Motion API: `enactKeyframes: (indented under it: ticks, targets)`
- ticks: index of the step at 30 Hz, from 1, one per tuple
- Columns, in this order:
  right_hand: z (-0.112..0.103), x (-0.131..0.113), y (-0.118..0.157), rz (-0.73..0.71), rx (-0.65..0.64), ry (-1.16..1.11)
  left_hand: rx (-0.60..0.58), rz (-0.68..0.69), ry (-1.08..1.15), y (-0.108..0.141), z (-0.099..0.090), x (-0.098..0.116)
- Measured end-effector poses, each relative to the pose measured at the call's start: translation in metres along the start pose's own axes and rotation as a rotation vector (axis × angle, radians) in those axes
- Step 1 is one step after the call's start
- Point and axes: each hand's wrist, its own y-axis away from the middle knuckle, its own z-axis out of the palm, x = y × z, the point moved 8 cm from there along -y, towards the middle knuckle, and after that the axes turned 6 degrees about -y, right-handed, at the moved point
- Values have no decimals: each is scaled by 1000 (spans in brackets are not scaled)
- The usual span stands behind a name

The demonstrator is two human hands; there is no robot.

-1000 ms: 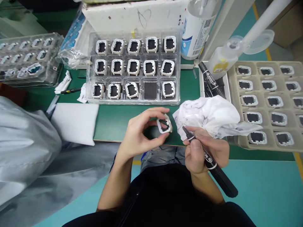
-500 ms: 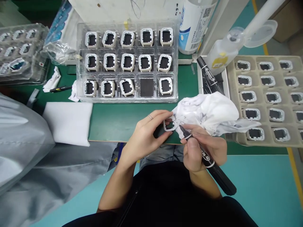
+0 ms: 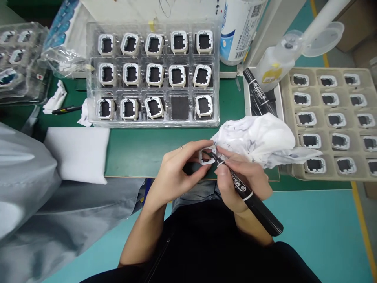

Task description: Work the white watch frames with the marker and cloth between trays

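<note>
Between thumb and fingers, my left hand (image 3: 179, 173) grips a small white square frame (image 3: 201, 156) near the table's front edge. My right hand (image 3: 243, 177) is closed round a black marker pen (image 3: 259, 210), its tip pointing left into the frame's opening. Whether the tip touches the frame's inner wall I cannot tell. Just behind my right hand lies a crumpled white cloth (image 3: 256, 135). A clear plastic tray (image 3: 153, 123) of similar white frames stands farther back, with one pocket in its front row holding no frame.
A beige tray (image 3: 290, 118) of more frames lies at right. Between the trays are a squeeze bottle (image 3: 272, 67), another marker (image 3: 256, 86) and a large labelled bottle (image 3: 240, 31). White foam (image 3: 78, 153) lies at left, beside a person's grey sleeve (image 3: 26, 157).
My right hand has moved left, bringing the marker's tip from beside the frame into its opening. The frame has tilted slightly in my left hand. The whole view has shifted a little.
</note>
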Motion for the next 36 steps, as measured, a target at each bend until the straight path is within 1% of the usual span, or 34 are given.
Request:
enactKeyframes:
  ticks: [5,8,12,25,30,33,36]
  targets:
    - [3,-3,-2,-39,12,1,17,10,-60,4,0,-1]
    - [4,-2,-2,-18,4,36,38,13,-77,5,0,0]
    - [3,-3,-2,-6,26,81,47,14,-96,5,-1,0]
    - [5,-5,-4,-67,16,111,56,29,-92,4,0,4]
    - [5,-4,-3,-39,9,118,52,40,-83,3,1,5]
    - [7,-5,-3,-48,3,119,53,44,-78,2,1,6]
    - [7,-6,-3,-74,29,127,47,50,-90,2,0,7]
